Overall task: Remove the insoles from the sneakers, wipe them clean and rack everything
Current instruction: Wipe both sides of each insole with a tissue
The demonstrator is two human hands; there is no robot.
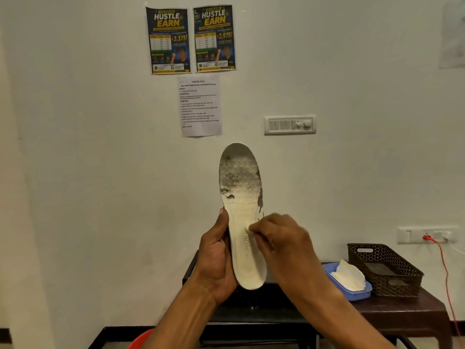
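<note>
Evidently my left hand (216, 258) grips the insole (241, 187) by its heel end, upright above the table (402, 306), so its stained face is turned towards me, while my right hand (279, 238) pinches what looks like a small white wipe (252, 229) against its middle for scrubbing.

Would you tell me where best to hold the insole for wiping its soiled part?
Hold the insole by its heel half, from the left edge, as the left hand does. It stands toe-up with the dark grime on the upper half, so a low grip covers none.
</note>
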